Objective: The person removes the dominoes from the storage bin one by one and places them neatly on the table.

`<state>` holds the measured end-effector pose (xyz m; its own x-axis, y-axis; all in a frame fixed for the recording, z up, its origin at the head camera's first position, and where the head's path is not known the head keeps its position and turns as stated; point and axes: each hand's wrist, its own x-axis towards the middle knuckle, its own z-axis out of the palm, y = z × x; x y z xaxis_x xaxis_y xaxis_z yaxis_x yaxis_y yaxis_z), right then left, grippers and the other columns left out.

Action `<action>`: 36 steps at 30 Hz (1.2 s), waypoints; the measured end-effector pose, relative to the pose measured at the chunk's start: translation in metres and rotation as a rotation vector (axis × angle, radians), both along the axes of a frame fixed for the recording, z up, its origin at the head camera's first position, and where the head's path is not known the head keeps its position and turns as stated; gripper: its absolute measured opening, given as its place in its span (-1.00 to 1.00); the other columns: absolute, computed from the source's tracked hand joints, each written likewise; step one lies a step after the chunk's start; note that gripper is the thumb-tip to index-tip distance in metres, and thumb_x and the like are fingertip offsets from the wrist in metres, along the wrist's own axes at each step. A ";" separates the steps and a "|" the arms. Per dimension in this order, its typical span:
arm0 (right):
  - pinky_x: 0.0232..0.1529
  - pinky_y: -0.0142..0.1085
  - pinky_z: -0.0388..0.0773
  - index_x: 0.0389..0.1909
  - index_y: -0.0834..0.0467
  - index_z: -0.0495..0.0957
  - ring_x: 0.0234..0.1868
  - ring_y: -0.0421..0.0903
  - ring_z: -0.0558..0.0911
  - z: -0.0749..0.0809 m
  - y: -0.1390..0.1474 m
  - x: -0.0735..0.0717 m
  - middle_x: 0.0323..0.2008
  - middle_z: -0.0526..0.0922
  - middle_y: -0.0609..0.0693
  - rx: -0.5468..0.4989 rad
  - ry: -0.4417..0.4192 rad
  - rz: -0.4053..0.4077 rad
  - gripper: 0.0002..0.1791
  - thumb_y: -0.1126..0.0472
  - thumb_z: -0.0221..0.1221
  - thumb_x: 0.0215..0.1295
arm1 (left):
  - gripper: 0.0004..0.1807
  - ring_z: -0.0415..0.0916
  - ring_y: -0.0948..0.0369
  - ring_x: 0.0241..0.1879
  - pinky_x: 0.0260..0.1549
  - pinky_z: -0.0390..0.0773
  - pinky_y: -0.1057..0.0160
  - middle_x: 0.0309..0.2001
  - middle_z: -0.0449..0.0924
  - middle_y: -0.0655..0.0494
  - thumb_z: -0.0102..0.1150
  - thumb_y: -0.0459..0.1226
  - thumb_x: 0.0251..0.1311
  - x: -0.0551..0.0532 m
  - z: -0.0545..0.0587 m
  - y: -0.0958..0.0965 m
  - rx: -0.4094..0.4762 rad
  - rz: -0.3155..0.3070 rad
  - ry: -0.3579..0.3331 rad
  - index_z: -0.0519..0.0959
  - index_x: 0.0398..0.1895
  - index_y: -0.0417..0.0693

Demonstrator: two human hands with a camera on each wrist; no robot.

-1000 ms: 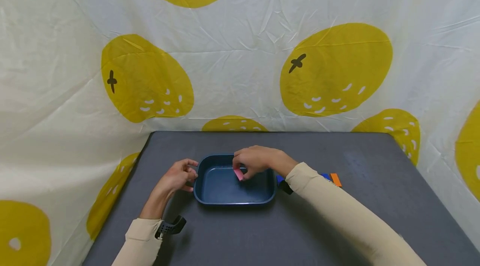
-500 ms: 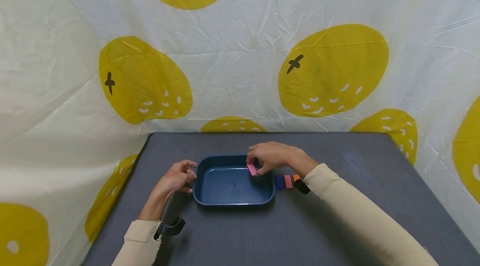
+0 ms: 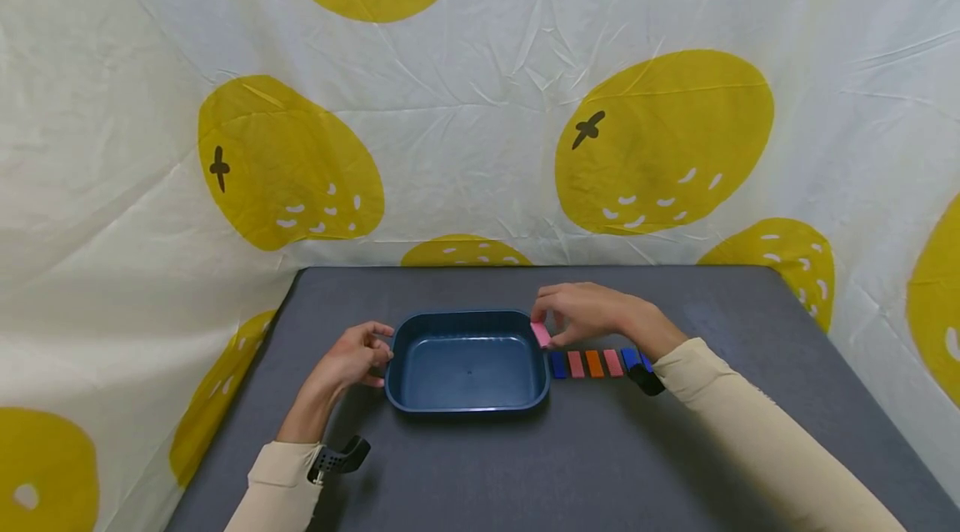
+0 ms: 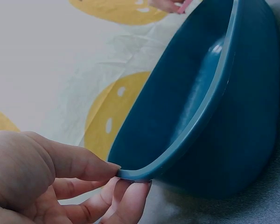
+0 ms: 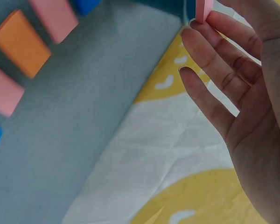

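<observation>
A deep blue rectangular tray (image 3: 468,378) with rounded corners sits on the table, its inside bare. My left hand (image 3: 356,355) pinches the tray's left rim; the left wrist view shows the thumb over the rim (image 4: 144,171) and fingertips under it. At the right back corner of the tray, my right hand (image 3: 585,315) holds a small pink block (image 3: 541,334) between thumb and fingers. In the right wrist view that pink block (image 5: 204,9) stands upright at the fingertips, beside the tray's edge, with the other fingers spread loosely.
To the tray's right runs a row of small blocks: dark blue (image 3: 558,364), pink (image 3: 576,363), orange (image 3: 594,363), another pink one (image 3: 612,362), then blue ones (image 3: 631,359) partly behind the wrist strap. A fruit-patterned curtain (image 3: 480,173) hangs behind the dark table (image 3: 465,474).
My right hand has carried the pink block rightward from over the tray's middle to its right back corner, uncovering more of the block row. The left hand has stayed at the rim.
</observation>
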<state>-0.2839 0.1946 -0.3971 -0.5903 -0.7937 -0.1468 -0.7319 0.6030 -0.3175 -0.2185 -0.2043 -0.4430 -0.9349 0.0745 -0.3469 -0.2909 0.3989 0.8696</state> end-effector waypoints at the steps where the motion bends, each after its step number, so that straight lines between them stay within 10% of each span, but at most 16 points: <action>1: -0.18 -0.32 0.58 0.01 -0.05 0.65 -0.20 -0.16 0.63 0.000 0.005 0.000 -0.07 0.58 -0.20 -0.006 -0.001 -0.004 -0.65 -0.02 0.40 0.23 | -0.60 0.50 0.04 -0.30 -0.47 0.69 0.11 -0.20 0.50 -0.13 0.08 -0.49 0.37 0.000 0.000 0.000 0.000 0.000 0.001 0.43 0.26 -0.26; 36: -0.25 -0.30 0.59 0.00 0.09 0.64 -0.28 -0.21 0.58 -0.047 0.153 0.026 -0.08 0.61 -0.10 -0.037 -0.061 -0.219 -0.62 0.06 0.43 0.21 | -0.61 0.51 0.02 -0.27 -0.46 0.71 0.10 -0.20 0.50 -0.12 0.09 -0.50 0.36 0.001 -0.008 0.000 0.017 0.010 0.017 0.44 0.24 -0.24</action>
<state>-0.2574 0.3472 -0.4440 -0.7399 -0.6532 -0.1610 -0.5636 0.7325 -0.3818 -0.2180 -0.2048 -0.4506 -0.9413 0.0708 -0.3302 -0.2803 0.3815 0.8808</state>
